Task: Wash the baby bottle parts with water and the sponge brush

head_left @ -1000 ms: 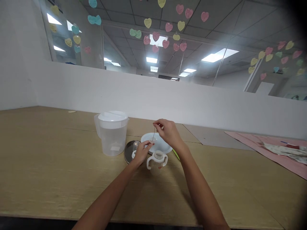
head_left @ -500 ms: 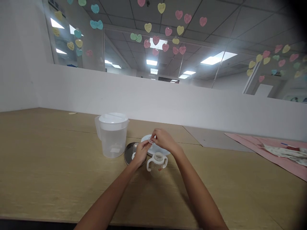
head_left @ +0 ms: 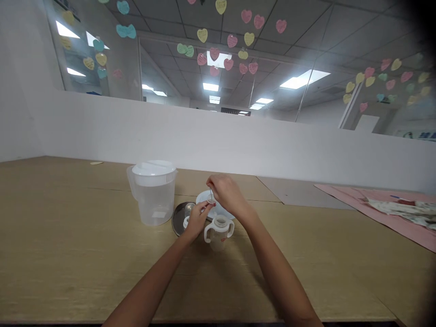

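Observation:
My left hand (head_left: pixel 196 219) is closed, pinching a small clear round piece (head_left: pixel 211 201), perhaps a bottle nipple. My right hand (head_left: pixel 226 191) is closed above it, fingertips pinched on a thin stick-like piece (head_left: pixel 210 194) that reaches down to the round piece. Whether the two are joined I cannot tell. Just in front of my hands a clear baby bottle (head_left: pixel 218 238) with two white handles stands upright without a lid. Beside my left hand, a round metal tray (head_left: pixel 177 221) bears a clear dome-shaped cap (head_left: pixel 189 209) and a white ring (head_left: pixel 185 222), partly hidden by that hand.
A lidded clear pitcher (head_left: pixel 155 195) stands to the left of the metal tray. Behind my hands lies a white plate (head_left: pixel 201 196). A pink cloth (head_left: pixel 344 199) with patterned fabric on it lies at the far right. The white wall (head_left: pixel 218 141) borders the table's back.
My right hand has risen a little from my left, and the thin piece now shows between its fingertips and the round piece. The view has shifted slightly.

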`<state>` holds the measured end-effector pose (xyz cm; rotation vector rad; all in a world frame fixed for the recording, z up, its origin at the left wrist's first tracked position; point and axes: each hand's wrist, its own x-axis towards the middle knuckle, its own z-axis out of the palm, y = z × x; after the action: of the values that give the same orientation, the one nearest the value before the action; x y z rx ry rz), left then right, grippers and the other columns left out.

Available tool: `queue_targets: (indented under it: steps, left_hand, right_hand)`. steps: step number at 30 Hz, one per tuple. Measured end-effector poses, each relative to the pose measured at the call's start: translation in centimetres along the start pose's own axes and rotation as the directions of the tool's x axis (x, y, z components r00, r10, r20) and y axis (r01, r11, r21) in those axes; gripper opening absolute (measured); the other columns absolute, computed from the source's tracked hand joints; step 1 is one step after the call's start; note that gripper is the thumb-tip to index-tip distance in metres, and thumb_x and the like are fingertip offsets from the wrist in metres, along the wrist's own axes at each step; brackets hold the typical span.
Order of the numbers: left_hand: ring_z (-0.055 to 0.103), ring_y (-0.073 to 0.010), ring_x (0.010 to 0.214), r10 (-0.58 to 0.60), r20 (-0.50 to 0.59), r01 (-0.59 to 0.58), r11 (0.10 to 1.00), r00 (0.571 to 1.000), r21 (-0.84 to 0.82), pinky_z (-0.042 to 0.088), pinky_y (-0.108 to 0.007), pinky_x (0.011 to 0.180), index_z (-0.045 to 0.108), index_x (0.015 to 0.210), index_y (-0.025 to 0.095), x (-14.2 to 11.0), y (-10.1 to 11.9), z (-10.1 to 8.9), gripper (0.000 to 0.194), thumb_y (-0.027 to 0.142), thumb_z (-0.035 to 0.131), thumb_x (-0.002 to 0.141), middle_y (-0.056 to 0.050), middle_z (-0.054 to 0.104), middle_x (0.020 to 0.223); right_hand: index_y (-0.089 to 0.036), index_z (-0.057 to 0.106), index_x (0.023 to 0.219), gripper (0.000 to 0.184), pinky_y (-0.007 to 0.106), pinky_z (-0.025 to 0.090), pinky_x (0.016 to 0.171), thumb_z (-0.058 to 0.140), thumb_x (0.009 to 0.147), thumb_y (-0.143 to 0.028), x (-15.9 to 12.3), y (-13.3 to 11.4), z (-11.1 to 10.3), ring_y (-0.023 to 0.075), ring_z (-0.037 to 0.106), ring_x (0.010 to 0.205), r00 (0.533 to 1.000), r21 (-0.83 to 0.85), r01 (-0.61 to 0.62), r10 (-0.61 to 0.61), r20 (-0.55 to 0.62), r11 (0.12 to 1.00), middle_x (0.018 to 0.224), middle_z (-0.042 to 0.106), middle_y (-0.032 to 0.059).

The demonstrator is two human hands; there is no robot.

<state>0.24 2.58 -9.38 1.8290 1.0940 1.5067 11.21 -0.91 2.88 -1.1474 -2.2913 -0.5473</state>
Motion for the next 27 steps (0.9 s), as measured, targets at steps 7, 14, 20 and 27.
queue_targets:
  steps: [7,14,20,27]
  left_hand:
    - [0.058,-0.0167,0.078,0.014,-0.016,-0.015,1.0,1.0,-0.023,0.042,-0.026,0.075,0.067,0.077,0.015,0.0,-0.1,0.1,0.026,0.032,0.047,0.077,-0.003,0.067,0.079]
    - [0.058,-0.0168,0.083,0.03,-0.023,-0.03,1.0,0.999,0.002,0.041,-0.027,0.08,0.067,0.078,0.017,-0.3,-0.8,0.4,0.024,0.033,0.049,0.076,-0.004,0.068,0.085]
    - [0.059,-0.0176,0.083,0.006,-0.018,-0.006,1.0,1.0,-0.008,0.043,-0.029,0.079,0.067,0.08,0.017,-0.7,-0.8,0.9,0.024,0.036,0.053,0.074,-0.005,0.068,0.087]
    - [0.062,-0.0173,0.078,-0.055,-0.021,0.053,0.995,0.998,-0.085,0.046,-0.028,0.073,0.063,0.087,0.015,-0.7,-0.5,0.8,0.028,0.037,0.056,0.072,-0.006,0.068,0.082]
  right_hand:
    - [-0.014,0.057,0.084,0.019,0.027,0.038,0.076,0.038,0.085,-0.013,-0.2,0.1,-1.1,0.0164,0.051,0.081,0.977,0.143,0.001,0.03,-0.211,0.99,0.083,0.06,0.0067]
    - [-0.016,0.057,0.084,0.019,0.028,0.042,0.075,0.039,0.085,-0.02,-1.3,0.4,-4.0,0.0154,0.054,0.08,0.845,0.236,0.007,0.121,-0.522,0.972,0.082,0.061,0.006]
    - [-0.017,0.059,0.086,0.023,0.031,0.044,0.074,0.041,0.082,-0.031,-2.0,5.3,-4.5,0.0165,0.058,0.081,0.686,0.402,-0.175,0.404,-0.605,0.899,0.085,0.063,0.0049]
    - [-0.013,0.063,0.083,0.024,0.029,0.043,0.072,0.041,0.079,-0.022,-2.1,12.5,5.0,0.0187,0.059,0.081,0.696,0.152,-0.709,0.718,-0.013,0.689,0.084,0.064,0.0108]
